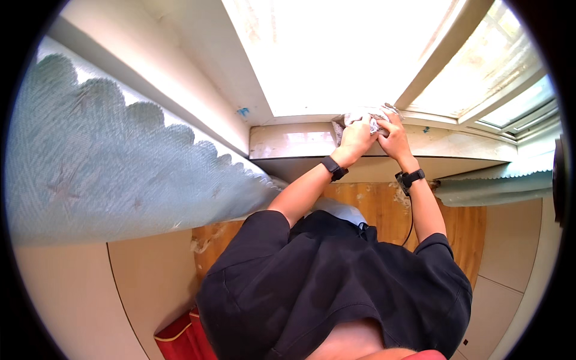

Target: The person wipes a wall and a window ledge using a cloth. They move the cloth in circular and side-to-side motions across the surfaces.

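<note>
Both of my hands grip a crumpled grey-and-white cloth [373,118] over the window sill [292,140], close against the bottom of the window frame [310,119]. My left hand [356,138] presses on the cloth's left part, and a flap of it hangs beside the fingers. My right hand [396,139] holds the other side, with fingertips near the upright bar [443,56] of the frame. The fingers partly hide the cloth. A black strap circles each wrist, and a cable runs down from the right one.
A blue scalloped curtain [135,171] hangs at left, and another curtain [490,191] gathers at right. Below the sill is a wooden floor [382,202] with pale debris on it. A red fabric item [184,335] lies at lower left, near pale panels [148,279].
</note>
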Available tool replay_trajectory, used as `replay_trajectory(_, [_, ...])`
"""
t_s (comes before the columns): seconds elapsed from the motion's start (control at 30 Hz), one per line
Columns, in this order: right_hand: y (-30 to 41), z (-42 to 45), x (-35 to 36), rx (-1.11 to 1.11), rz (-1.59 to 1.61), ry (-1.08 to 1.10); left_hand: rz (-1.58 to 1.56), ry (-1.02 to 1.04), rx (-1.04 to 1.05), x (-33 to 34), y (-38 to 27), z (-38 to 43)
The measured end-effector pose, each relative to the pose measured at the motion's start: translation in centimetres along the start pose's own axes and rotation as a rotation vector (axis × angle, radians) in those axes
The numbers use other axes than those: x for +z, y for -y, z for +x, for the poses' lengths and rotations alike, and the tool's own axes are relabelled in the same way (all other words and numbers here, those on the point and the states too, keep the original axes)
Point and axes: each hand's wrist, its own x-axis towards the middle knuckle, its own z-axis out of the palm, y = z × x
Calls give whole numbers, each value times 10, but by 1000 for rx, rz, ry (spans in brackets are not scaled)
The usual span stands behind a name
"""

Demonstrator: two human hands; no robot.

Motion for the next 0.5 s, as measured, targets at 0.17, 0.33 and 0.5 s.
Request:
replay_trajectory(0.17, [-9,-5,-2,35,-18,-32,8,74,-20,4,-4,6])
replay_trajectory(0.33, [21,3,33,-115,-31,7,2,-34,-61,-19,35,-20])
replay_trajectory(0.5, [58,19,57,-224,200,115,90,-329,-52,-50,56,-56])
